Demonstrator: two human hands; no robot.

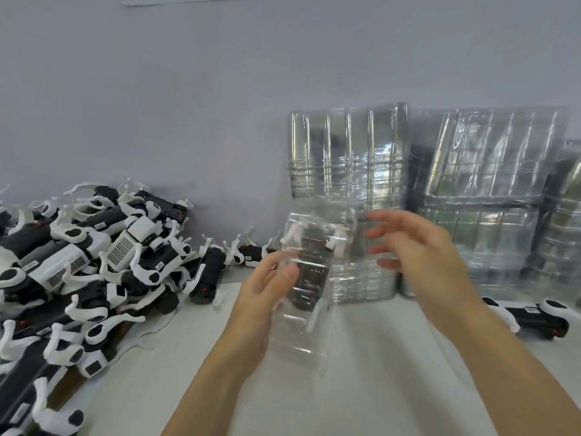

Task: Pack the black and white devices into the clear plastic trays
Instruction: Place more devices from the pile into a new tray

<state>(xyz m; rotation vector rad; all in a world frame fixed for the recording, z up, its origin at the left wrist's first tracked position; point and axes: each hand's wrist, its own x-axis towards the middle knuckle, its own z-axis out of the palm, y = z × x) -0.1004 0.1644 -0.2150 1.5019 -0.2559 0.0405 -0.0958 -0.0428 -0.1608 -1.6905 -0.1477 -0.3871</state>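
At the centre of the table [361, 366], lifted clear of the surface, a clear plastic tray [309, 297] stands nearly upright with a black and white device [309, 262] showing through its wall. The left hand [264, 297] grips the tray's left edge, thumb across the front and fingers curled behind. The right hand [418, 247] hovers at about three o'clock from the tray, fingers spread and relaxed, holding nothing and just clear of the plastic. Motion blur softens both, so whether the device is fully seated in its pocket cannot be told.

The step in hand looks like seating or closing up this one device. To do it well, the right hand should come in flat against the tray's free edge and steady it before any pressing, since the thin plastic will likely flex under a one-sided grip. The white arms of the device should lie inside the moulded recess before pressure goes on; a trapped arm could bend.

At nine o'clock lies the pile of unpacked devices [94, 262]. At twelve to two o'clock, stacks of trays [349, 171] lean against the wall [220, 89]. One loose device [534, 319] rests at four o'clock.
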